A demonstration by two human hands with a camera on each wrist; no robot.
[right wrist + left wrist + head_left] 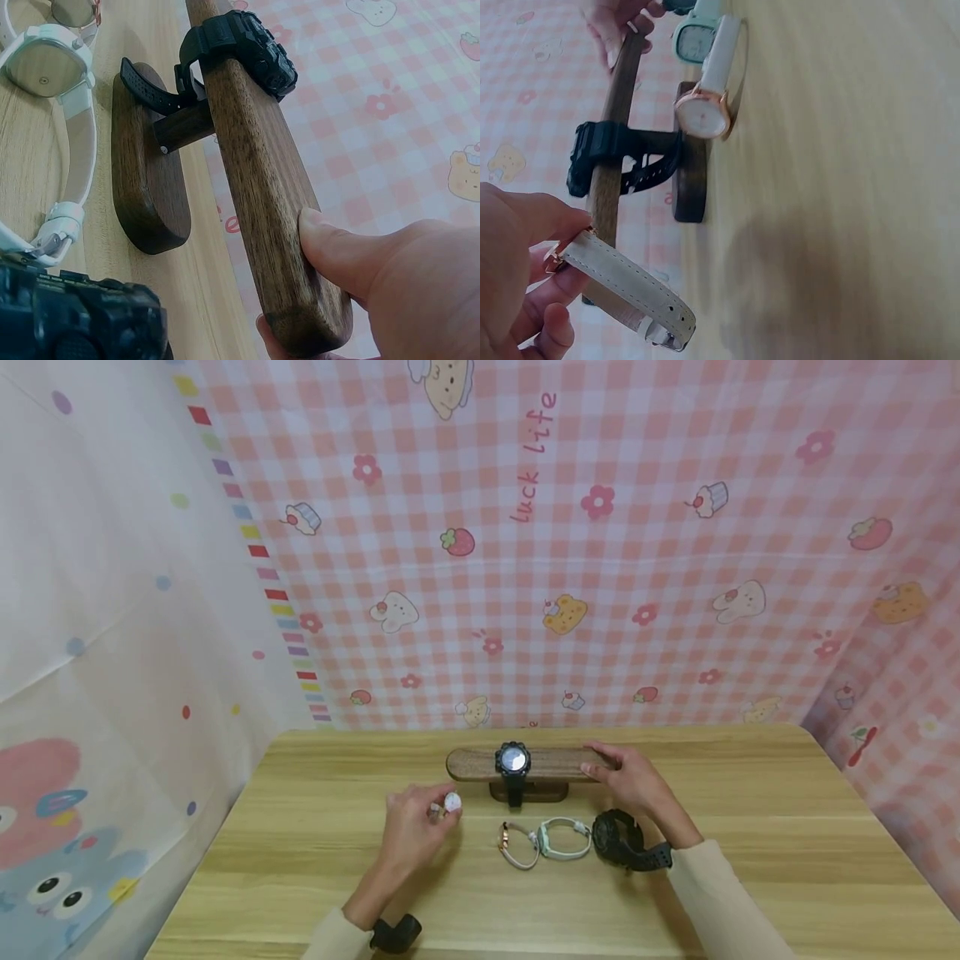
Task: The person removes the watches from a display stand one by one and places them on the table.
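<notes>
My left hand (412, 822) pinches a watch (622, 277) with a white strap and a rose-gold case between thumb and fingers. In the head view it is in front of the left end of a wooden watch stand (555, 763). The strap makes a loop and its buckle hangs low. With thumb and fingers, my right hand (633, 781) grips the right end of the stand's bar (259, 187). A black watch (513, 760) is strapped around that bar, left of the middle, its strap end hanging down.
On the table (285, 860) before the stand lie a rose-gold watch (703, 114) with a white strap, a mint-green watch (564, 839) and a bulky black watch (606, 837) near my right wrist. A pink checked cloth (562, 568) hangs behind the table.
</notes>
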